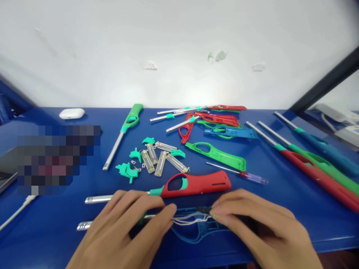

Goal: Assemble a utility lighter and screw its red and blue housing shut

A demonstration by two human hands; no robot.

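At the lower left of the frame a white cable [17, 211] trails off the blue table [308, 224], and a white earbud case [71, 113] sits at the upper left. Right of these lie a green lighter [127, 123] and a cluster of clear fuel tanks [157, 161] among teal bits. At the bottom centre the left hand [126, 229] lies over the metal tube [84, 225] of an open blue lighter shell [196, 233], with thumb and forefinger closed on the white wires [186, 220]. The shell lies flat on the table just below a red lighter [196, 184]. The right hand [260, 228] pinches a small black part [203, 210] at the wires' other end. The work looks like seating the wires in the shell. It would go best with the left hand pinning the tube so the shell cannot slide, the wires kept slack and untwisted, and the black part lowered level. A screwdriver [241, 173] lies above the right hand, and three long lighters [316, 166] lie at the right edge
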